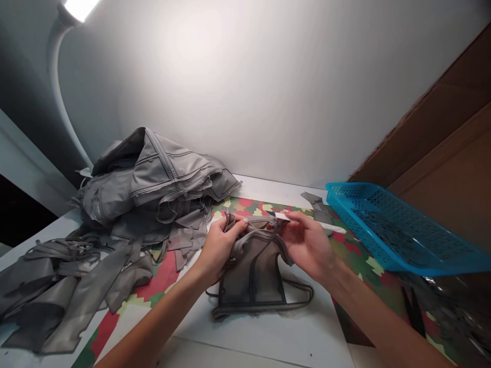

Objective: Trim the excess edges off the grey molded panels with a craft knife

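Note:
A grey sewn piece (264, 278) with dark piped seams and a thin looped strap hangs in front of me, its lower edge over a white sheet (307, 327). My left hand (218, 245) is closed on its bunched upper edge, thumb and fingers pinching the folds. At the upper right, my right hand (309, 245) has its fingers curled around the same edge. A slim white strip (333, 227) shows beyond that hand, and a white end with a dark tip appears by its fingertips. Whether the hand grips this strip I cannot tell.
A heap of grey sewn pieces (164, 174) stands back left, with loose grey offcuts (76, 291) in front. A blue basket (345, 214) sits at right beside cardboard (445, 138). Black-handled tool (414, 309) lies lower right. A lamp (57, 87) rises at left.

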`<state>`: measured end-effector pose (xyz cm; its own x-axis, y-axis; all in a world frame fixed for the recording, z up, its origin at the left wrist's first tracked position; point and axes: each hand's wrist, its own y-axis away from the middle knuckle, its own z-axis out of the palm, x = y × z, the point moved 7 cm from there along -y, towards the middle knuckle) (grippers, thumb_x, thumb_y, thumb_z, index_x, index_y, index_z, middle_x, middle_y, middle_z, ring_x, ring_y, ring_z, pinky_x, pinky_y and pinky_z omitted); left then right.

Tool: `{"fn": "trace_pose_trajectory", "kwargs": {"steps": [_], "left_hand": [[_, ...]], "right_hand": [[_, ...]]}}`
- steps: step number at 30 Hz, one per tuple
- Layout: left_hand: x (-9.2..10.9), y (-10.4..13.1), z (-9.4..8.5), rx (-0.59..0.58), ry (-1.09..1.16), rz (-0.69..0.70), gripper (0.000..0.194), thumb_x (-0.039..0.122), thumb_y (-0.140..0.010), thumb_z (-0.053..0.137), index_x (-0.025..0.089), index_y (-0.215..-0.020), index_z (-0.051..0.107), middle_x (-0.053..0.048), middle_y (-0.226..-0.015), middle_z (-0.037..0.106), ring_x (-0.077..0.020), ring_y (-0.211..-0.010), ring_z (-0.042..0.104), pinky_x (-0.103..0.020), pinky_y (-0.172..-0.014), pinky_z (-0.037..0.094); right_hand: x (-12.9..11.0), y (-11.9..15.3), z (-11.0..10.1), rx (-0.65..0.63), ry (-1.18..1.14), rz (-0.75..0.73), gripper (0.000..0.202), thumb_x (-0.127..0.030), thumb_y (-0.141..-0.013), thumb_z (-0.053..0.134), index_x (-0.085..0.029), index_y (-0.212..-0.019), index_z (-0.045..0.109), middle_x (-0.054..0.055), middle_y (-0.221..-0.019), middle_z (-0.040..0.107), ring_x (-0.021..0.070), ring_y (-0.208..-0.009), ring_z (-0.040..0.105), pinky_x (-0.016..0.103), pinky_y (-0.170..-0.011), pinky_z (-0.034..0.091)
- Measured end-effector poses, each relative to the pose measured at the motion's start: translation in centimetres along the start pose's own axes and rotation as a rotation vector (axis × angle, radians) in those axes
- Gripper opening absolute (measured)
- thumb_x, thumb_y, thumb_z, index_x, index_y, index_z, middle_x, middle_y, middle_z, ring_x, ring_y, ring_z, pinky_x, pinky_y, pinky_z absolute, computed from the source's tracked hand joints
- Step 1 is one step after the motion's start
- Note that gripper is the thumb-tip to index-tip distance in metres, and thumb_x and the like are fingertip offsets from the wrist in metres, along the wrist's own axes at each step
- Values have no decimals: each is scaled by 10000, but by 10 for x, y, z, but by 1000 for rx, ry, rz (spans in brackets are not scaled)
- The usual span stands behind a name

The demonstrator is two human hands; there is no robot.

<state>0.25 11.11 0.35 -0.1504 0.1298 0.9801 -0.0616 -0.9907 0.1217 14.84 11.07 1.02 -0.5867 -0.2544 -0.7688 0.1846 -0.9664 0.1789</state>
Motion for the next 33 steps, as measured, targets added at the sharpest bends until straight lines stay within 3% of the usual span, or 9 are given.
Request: {"fn": "trace_pose_trajectory", "kwargs": {"steps": [5,12,19,26,33], "left_hand": [[1,-5,-11,114,101,1,229,362,-682,634,165,-748,538,73,-578,510,-67,-483,460,-179,-478,353],[-5,-9,-12,130,115,35,262,372,-674,659,131,-734,578,31,-618,570,-76,-514,489,-181,-491,375],[-5,-13,-21,189,168,86,287,409,-667,657,145,-702,548,49,-581,519,-59,-494,451,-155,-469,364],[-1,-11,-24,209,208,107,308,419,-659,672,163,-698,505,86,-540,410,-36,-434,372,-142,-425,355],[-1,-12,-18,122,137,37,311,368,-595,740,119,-735,618,32,-588,549,-60,-505,467,-152,-469,368]], "right_hand": [[-8,-2,-5,42,-8,-62,46,-194,-710,573,-178,-683,608,9,-641,676,166,-599,623,306,-653,501],[-9,-3,-8,61,-44,-72,56,-180,-699,567,-179,-663,610,-2,-609,684,179,-590,646,327,-661,524],[-5,0,-4,30,-11,-20,29,-177,-682,592,-168,-657,603,-5,-591,680,163,-525,631,303,-579,532],[-3,1,-1,19,64,-15,60,-218,-678,606,-170,-655,580,-8,-578,645,126,-463,563,240,-436,481],[-2,-5,-10,18,206,17,107,-254,-673,629,-178,-659,556,-28,-580,581,101,-474,510,197,-400,433]]}}
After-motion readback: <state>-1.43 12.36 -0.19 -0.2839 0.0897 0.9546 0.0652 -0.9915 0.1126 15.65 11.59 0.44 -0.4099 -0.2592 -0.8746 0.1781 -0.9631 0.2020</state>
